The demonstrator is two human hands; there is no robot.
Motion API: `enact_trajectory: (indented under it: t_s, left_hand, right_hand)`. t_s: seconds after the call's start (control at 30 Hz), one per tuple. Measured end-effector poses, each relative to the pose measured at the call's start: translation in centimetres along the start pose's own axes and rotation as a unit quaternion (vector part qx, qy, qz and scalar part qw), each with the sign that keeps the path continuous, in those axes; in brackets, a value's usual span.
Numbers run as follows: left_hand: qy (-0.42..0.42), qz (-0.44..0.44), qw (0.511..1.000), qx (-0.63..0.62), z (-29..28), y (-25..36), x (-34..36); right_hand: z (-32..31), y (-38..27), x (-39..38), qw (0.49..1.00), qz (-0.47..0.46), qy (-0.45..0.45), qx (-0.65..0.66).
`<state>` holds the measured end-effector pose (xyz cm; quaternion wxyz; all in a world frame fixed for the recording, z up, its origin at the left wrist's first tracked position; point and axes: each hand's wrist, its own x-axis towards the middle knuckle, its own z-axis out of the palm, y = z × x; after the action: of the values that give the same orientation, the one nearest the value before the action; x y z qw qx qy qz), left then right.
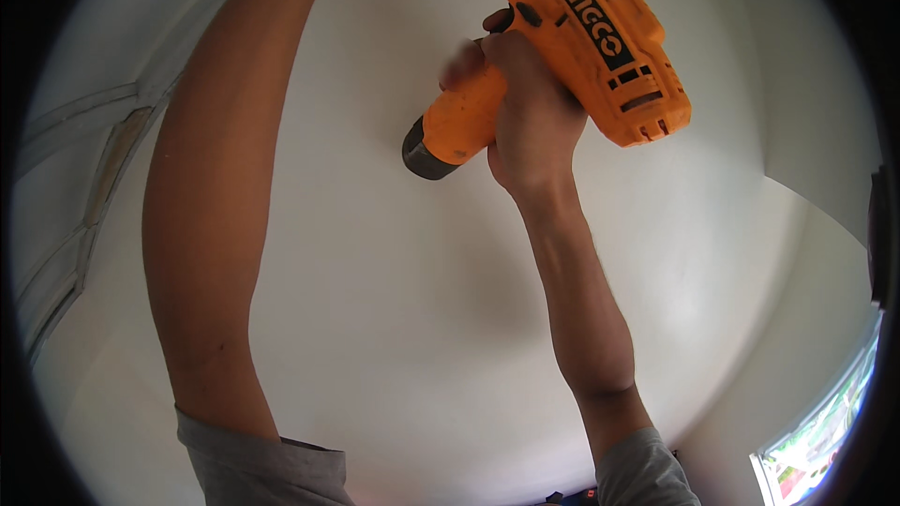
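An orange and black cordless drill (614, 70) is held up at the top of the view, its black chuck end cut off by the upper edge. My right hand (539, 117) is wrapped around its grip, with the fingers partly blurred near the trigger. The black battery base (427, 152) points down and to the left. My left forearm (216, 150) reaches up along the left side, and its hand is beyond the top edge, so whatever it touches is hidden.
A smooth white surface (403, 253) fills the background. Grey-white framed panels (94, 145) run along the left. A bright window (820, 440) stands at the lower right, below a dark object (879, 239) on the right rim. Small dark items (572, 498) show at the bottom edge.
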<state>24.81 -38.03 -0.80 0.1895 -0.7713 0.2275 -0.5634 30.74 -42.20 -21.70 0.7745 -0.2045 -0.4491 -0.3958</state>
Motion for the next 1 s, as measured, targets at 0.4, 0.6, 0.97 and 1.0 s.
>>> enact_trajectory:
  t_s: [0.4,0.6,0.97,1.0]
  left_hand:
    - [-0.009,-0.019,0.999,-0.025,-0.3,1.0,0.4]
    - [-0.005,0.041,0.996,-0.073,0.9,1.1,1.4]
    - [0.038,0.088,0.990,-0.106,4.4,-0.5,3.4]
    - [0.041,0.073,0.992,-0.099,4.7,-0.7,3.6]
  right_hand:
    - [-0.3,0.7,0.5,0.989,0.053,-0.002,0.139]
    - [-1.2,1.9,1.2,0.970,0.082,-0.004,0.230]
    - [-2.2,5.0,2.8,0.953,0.076,0.009,0.293]
    - [-2.2,5.2,2.9,0.951,0.071,0.003,0.301]
